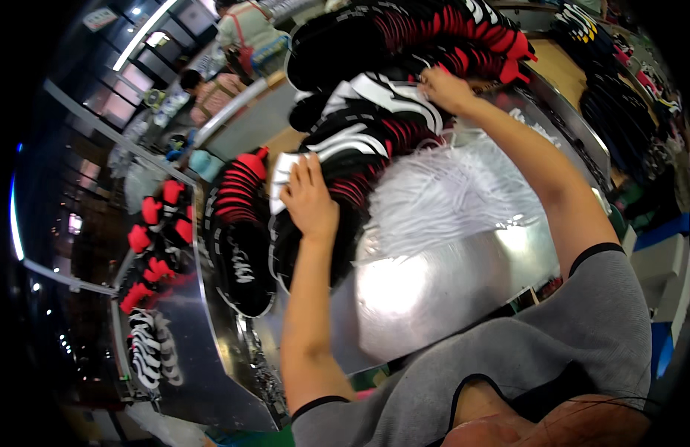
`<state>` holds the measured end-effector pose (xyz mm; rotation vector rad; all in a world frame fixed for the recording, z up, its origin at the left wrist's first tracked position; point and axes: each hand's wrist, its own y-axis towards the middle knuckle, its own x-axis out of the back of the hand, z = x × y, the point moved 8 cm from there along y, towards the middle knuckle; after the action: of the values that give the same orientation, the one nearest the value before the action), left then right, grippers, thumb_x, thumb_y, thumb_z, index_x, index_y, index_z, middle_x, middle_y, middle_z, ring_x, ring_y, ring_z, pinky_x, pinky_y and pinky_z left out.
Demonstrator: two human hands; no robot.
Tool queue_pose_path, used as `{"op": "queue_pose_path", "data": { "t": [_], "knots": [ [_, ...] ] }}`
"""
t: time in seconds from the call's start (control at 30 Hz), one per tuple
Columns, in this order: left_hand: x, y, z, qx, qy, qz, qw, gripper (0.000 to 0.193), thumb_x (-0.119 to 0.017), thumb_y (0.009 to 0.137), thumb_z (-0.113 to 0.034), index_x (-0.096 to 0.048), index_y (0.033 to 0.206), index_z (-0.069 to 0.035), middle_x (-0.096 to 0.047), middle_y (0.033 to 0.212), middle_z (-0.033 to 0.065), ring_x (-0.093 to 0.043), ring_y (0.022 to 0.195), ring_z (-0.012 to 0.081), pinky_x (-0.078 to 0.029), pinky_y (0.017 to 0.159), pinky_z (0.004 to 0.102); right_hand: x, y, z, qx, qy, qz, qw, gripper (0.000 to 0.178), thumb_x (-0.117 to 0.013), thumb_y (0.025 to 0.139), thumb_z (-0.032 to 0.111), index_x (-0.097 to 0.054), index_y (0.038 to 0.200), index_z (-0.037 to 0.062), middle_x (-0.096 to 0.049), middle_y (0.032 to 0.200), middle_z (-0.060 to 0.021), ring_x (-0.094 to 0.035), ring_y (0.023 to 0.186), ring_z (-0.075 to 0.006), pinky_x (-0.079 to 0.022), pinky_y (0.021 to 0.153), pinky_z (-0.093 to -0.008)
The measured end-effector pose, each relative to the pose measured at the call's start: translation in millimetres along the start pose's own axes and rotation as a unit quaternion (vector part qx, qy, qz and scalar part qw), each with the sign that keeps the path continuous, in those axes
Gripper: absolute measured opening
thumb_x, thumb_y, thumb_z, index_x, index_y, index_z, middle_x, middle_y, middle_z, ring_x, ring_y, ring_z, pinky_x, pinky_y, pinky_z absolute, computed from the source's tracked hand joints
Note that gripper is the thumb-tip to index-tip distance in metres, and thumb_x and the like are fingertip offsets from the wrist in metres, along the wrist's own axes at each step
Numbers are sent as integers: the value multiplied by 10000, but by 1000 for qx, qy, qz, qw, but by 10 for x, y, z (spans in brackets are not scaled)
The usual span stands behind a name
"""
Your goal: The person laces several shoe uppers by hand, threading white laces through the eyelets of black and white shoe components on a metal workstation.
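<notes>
Black, red and white shoe uppers [352, 145] lie overlapped in a row across a shiny metal table [434, 309], beside a heap of white cords [453, 194]. The left hand [311, 200] rests on the row's near end, fingers mostly extended over a white piece [284, 170] — whether they pinch it is unclear. The right hand [445, 88] reaches the row's farther part, fingers bunched at an upper's edge; what they hold, if anything, cannot be told. Good handling probably means steadying one upper while parting its edge cleanly — without dragging neighbours.
</notes>
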<state>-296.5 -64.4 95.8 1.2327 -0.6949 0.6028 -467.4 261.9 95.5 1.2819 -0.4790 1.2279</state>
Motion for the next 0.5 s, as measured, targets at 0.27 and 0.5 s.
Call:
{"op": "queue_pose_path", "data": {
  "t": [0.27,0.5],
  "knots": [
    [462,-1016,79,36,-324,-12,945,265,-663,887,-100,-625,1132,-7,-637,1131,158,-551,1137,343,-434,942,419,391,-1387,71,-142,246,182,941,239,-637,926,242,-649,963,5,-672,731,-46,-562,581,-86,-463,564,-267],
    [-360,-665,57,231,-295,77,924,668,-640,903,-477,-535,1140,139,-608,1101,318,-537,1068,473,-405,970,492,-199,-1551,199,-102,36,182,977,300,-744,810,323,-728,913,43,-710,818,-147,-675,765,-331,-516,695,-416]
  ]
}}
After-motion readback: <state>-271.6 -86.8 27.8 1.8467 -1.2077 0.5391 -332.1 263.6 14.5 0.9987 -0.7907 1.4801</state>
